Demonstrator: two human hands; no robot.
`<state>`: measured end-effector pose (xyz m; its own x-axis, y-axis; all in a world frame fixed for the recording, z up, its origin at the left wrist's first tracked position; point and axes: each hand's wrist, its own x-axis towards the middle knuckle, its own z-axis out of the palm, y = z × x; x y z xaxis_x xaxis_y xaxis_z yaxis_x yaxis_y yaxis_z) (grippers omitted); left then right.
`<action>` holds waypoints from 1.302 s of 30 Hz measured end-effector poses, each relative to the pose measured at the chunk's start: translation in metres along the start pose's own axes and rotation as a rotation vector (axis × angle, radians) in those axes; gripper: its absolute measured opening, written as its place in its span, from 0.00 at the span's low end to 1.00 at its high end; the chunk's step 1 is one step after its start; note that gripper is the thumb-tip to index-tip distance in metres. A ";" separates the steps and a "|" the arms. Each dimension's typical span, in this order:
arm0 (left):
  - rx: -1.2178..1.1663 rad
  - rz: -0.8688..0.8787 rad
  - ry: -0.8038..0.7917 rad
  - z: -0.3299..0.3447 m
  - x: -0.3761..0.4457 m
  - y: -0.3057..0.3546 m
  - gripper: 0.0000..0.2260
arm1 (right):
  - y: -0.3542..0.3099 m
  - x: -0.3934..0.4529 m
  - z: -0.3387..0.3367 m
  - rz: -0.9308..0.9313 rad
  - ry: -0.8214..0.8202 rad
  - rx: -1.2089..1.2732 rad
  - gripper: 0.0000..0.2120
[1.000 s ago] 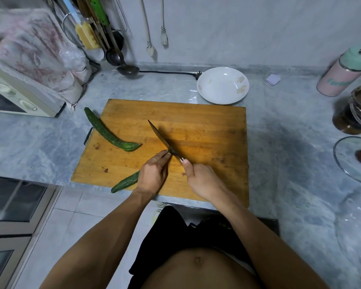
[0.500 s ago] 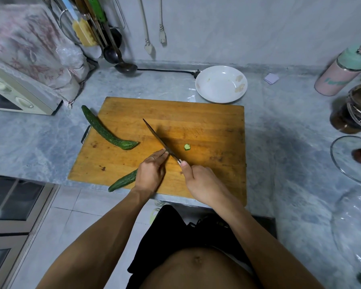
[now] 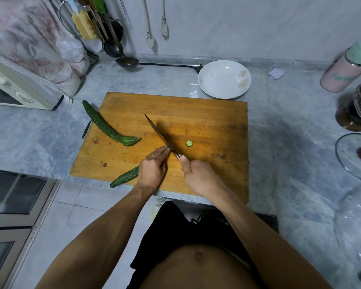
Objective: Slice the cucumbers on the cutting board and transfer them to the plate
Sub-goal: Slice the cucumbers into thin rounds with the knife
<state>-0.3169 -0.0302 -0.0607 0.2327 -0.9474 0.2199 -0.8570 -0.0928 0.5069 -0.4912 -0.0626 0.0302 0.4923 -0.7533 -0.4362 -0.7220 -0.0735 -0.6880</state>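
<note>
On the cutting board [image 3: 206,113], left hand [image 3: 152,170] holds a cucumber [image 3: 125,176]; right hand [image 3: 200,176] grips the knife [image 3: 161,135]; one slice [image 3: 189,143] lies apart.

Grey marbled counter [image 3: 296,142] and wall [image 3: 248,24], pale tiled floor [image 3: 71,215], glass-fronted cabinet [image 3: 10,195] at left

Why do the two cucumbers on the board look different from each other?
The far cucumber lies free, untouched, while the near cucumber is held down by the left hand for the knife in the right hand. The far cucumber shows its whole length, its top end poking off the cutting board; the near cucumber is half hidden under the hand, its tip past the front edge. Both are dark green, bumpy and slightly curved.
</note>
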 end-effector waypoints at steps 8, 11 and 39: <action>0.073 0.044 -0.012 -0.008 0.000 0.004 0.13 | -0.001 0.001 0.003 -0.022 0.056 -0.007 0.31; 0.053 0.001 -0.012 -0.010 0.003 0.007 0.14 | -0.001 0.004 -0.004 0.007 0.039 -0.016 0.34; 0.090 0.054 -0.055 0.006 0.005 0.002 0.15 | 0.014 -0.019 -0.023 -0.057 -0.013 0.026 0.25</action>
<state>-0.3202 -0.0370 -0.0638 0.1614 -0.9669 0.1978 -0.9059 -0.0656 0.4183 -0.5218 -0.0643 0.0427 0.5388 -0.7396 -0.4034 -0.6796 -0.0986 -0.7269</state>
